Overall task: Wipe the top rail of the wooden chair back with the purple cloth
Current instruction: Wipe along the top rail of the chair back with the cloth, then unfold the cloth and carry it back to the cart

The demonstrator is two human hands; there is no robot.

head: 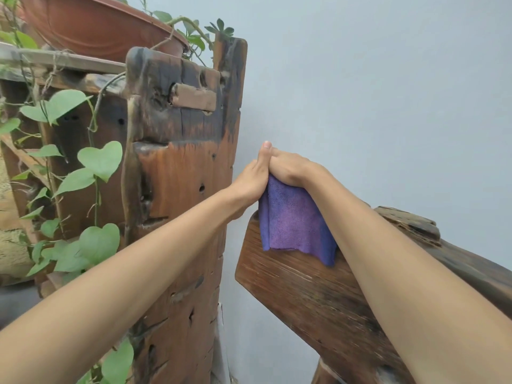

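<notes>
The purple cloth (291,220) is draped over the left end of the wooden chair's top rail (299,295), which slants down to the right. My right hand (291,169) presses on the cloth's top, fingers curled over the rail's far side. My left hand (253,181) is beside it, gripping the cloth's left edge, thumb pointing up. Both hands touch each other. The rail's far face is hidden.
A tall weathered wooden post (180,167) of a plant stand rises just left of the rail's end. Green vine leaves (99,159) hang on the left, and a brown plant pot (97,23) sits above. A plain grey wall (374,92) is behind.
</notes>
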